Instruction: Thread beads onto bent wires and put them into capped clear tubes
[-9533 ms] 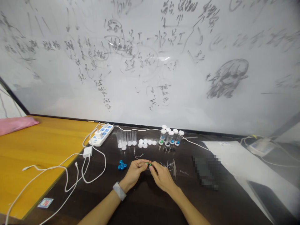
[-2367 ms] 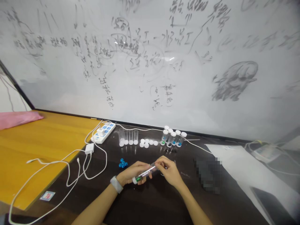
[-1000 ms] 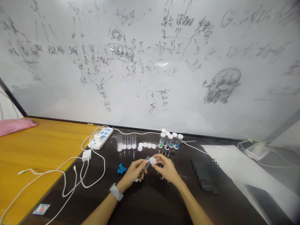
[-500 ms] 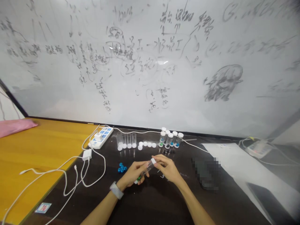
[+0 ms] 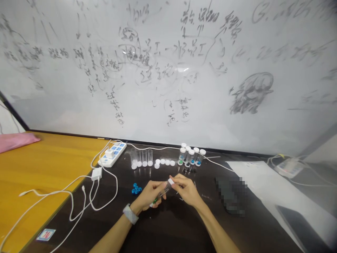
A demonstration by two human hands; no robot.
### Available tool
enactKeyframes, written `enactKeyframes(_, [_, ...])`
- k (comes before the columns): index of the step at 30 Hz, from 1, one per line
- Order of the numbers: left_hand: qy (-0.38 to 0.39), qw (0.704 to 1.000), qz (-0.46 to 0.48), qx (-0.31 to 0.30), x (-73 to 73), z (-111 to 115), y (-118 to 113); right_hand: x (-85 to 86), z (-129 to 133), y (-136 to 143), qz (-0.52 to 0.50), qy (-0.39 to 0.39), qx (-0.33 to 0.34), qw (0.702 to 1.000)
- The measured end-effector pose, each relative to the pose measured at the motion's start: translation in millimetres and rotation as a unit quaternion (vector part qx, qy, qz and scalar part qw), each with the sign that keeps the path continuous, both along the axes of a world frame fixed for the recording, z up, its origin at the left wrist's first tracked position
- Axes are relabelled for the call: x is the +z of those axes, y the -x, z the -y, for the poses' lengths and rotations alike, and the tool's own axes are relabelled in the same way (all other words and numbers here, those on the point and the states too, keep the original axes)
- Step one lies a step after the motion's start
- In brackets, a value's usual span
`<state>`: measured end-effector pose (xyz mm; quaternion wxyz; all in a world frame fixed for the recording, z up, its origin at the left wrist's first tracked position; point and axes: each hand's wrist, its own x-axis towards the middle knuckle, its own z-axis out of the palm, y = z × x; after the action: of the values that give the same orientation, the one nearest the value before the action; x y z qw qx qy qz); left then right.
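My left hand (image 5: 149, 194) is wrapped round a clear tube (image 5: 164, 192), which lies tilted with something green at its lower left end. My right hand (image 5: 187, 189) pinches the white cap (image 5: 171, 181) at the tube's upper right end. Whether the cap is fully seated I cannot tell. Left of my hands lies a small cluster of shiny blue pieces (image 5: 136, 189). Beneath my right hand a few thin light pieces (image 5: 181, 199) show in part on the dark table.
Open clear tubes (image 5: 144, 158) stand at the back beside loose white caps (image 5: 167, 162). Several capped tubes (image 5: 191, 158) with coloured pieces stand further right, small black pieces (image 5: 190, 170) before them. A power strip (image 5: 113, 154) and white cables (image 5: 117, 186) lie left, a phone (image 5: 302, 225) right.
My hands keep hold of the tube and its cap, with only a slight shift of the fingers. The whole view has moved a little.
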<state>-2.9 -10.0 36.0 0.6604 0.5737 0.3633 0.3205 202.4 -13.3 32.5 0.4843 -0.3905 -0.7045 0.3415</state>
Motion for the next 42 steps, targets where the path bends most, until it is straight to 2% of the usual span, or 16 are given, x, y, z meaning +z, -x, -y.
enactKeyframes(4, [0.003, 1.0, -0.003, 0.01, -0.9, -0.7, -1.5, -4.2, 0.0, 2.1, -0.006, 0.007, -0.007, 1.0])
enactKeyframes(8, [-0.01, 0.999, 0.028, 0.017, -0.2, -1.4, -10.1, -11.2, -2.5, 3.8, -0.05, 0.062, -0.02, 0.997])
enactKeyframes(12, [0.013, 0.998, 0.063, 0.025, -3.3, -2.4, -13.2, -5.0, -4.6, -3.8, -0.089, 0.101, -0.023, 0.991])
enactKeyframes(14, [0.038, 0.994, 0.088, 0.044, -6.8, -3.7, -8.8, 4.3, -6.8, -18.2, -0.076, 0.091, -0.052, 0.992])
enactKeyframes(18, [0.061, 0.988, 0.103, 0.102, -11.9, -8.4, 2.9, 25.8, -18.9, -69.5, -0.013, 0.011, -0.196, 0.98])
enactKeyframes(21, [0.06, 0.985, 0.104, 0.124, -13.0, -11.3, 5.1, 35.3, -33.4, -111.2, 0.107, -0.081, -0.281, 0.95])
enactKeyframes(24, [0.06, 0.988, 0.106, 0.095, -14.2, -12.4, 2.8, 35.1, -49.6, -139.4, 0.22, -0.147, -0.325, 0.908])
enactKeyframes(26, [0.061, 0.989, 0.109, 0.078, -15.4, -12.9, 1.7, 30.5, -60.6, -149.2, 0.272, -0.155, -0.328, 0.891])
enactKeyframes(30, [0.058, 0.989, 0.113, 0.078, -16.3, -14.8, 3.4, 19.6, -80.2, -155.7, 0.331, -0.151, -0.296, 0.883])
enactKeyframes(37, [0.036, 0.99, 0.099, 0.089, -17.4, -16.7, 5.7, 15.9, -99.3, -153.3, 0.341, -0.137, -0.257, 0.894])
enactKeyframes(42, [0.017, 0.993, 0.079, 0.088, -20.7, -16.5, 4.7, 16.2, -103.1, -144.1, 0.36, -0.138, -0.253, 0.887])
